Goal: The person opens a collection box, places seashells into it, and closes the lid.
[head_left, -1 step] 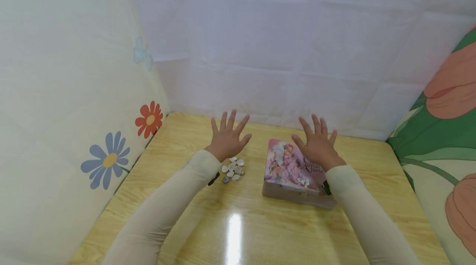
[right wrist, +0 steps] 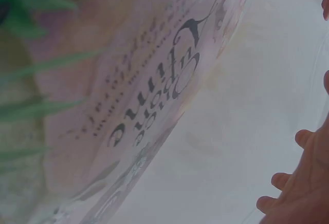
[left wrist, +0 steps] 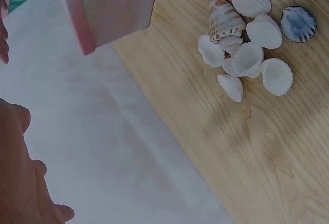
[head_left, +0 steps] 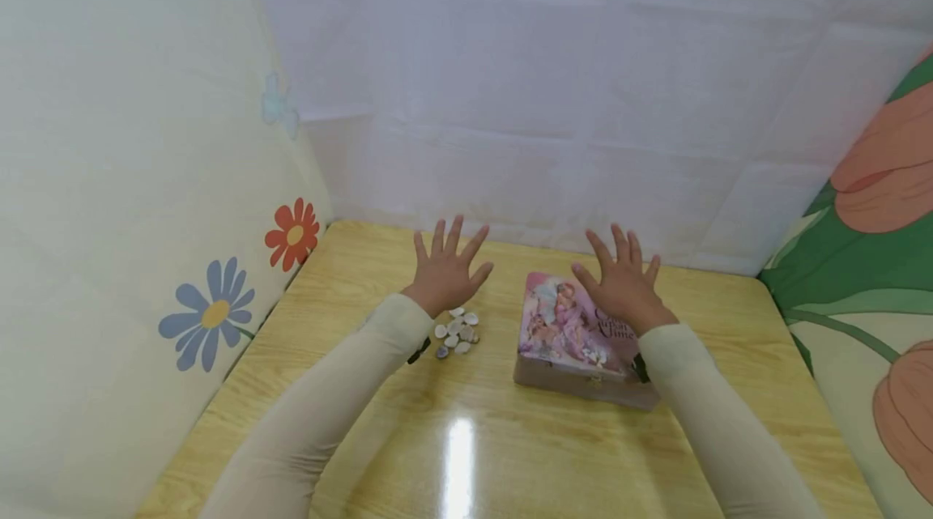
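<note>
A small pile of seashells (head_left: 457,333) lies on the wooden table; up close in the left wrist view are white scallop-like shells (left wrist: 277,76), a brown-banded spiral shell (left wrist: 225,20) and a bluish shell (left wrist: 298,24). My left hand (head_left: 445,276) hovers just beyond the pile, fingers spread, holding nothing. To the right stands a pink box (head_left: 564,325) with a fairy picture and lettering on its lid and a small clasp (head_left: 596,379) at the front. Over its far right part my right hand (head_left: 621,284) is held with fingers spread, hiding some of the lid.
The glossy wood-grain table (head_left: 394,438) meets a white cloth backdrop (head_left: 496,98) at its far edge. A flower-printed cloth (head_left: 109,179) hangs on the left, and one with large tulips (head_left: 889,171) on the right.
</note>
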Action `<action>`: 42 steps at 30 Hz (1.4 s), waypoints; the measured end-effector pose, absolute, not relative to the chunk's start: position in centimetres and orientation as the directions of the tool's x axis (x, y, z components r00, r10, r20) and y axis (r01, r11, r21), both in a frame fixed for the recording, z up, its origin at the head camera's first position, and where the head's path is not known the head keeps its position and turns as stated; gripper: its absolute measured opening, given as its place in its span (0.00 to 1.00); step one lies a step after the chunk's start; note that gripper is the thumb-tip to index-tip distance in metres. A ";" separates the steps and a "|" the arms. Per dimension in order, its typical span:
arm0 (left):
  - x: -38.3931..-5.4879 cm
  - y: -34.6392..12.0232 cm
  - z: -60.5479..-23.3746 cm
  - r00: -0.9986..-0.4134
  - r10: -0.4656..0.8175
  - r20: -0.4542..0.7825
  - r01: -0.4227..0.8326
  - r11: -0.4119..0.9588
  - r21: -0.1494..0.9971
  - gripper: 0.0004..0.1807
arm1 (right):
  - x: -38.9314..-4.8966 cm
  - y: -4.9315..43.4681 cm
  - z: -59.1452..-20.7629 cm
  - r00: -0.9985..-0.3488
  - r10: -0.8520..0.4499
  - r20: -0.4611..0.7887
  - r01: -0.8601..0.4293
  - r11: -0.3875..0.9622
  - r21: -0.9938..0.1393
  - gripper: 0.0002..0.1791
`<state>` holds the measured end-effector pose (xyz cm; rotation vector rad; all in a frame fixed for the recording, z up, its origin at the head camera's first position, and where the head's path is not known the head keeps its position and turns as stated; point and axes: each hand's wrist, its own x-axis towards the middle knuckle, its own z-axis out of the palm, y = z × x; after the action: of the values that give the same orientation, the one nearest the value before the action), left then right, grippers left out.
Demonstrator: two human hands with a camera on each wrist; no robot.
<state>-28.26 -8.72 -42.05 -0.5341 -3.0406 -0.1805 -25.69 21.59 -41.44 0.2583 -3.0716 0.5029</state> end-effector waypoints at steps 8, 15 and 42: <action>-28.0 -8.9 -42.5 -0.939 0.337 0.060 0.342 0.934 0.103 0.36 | -25.3 21.6 -41.6 -0.986 -0.163 0.046 -0.170 0.940 -0.296 0.42; -27.5 -9.4 -42.9 -0.939 0.337 0.064 0.343 0.931 0.125 0.36 | -24.9 21.7 -41.9 -0.982 -0.171 0.077 -0.186 0.934 -0.304 0.42; -21.3 -7.1 -44.6 -0.732 0.662 0.161 0.674 0.671 0.308 0.44 | -16.4 23.9 -42.1 -0.871 -0.210 0.444 -0.460 0.663 -0.591 0.27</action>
<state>-21.26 -7.09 -44.65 -1.1358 -2.8389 -0.5460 -16.36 23.92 -42.12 0.5313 -2.5428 1.0379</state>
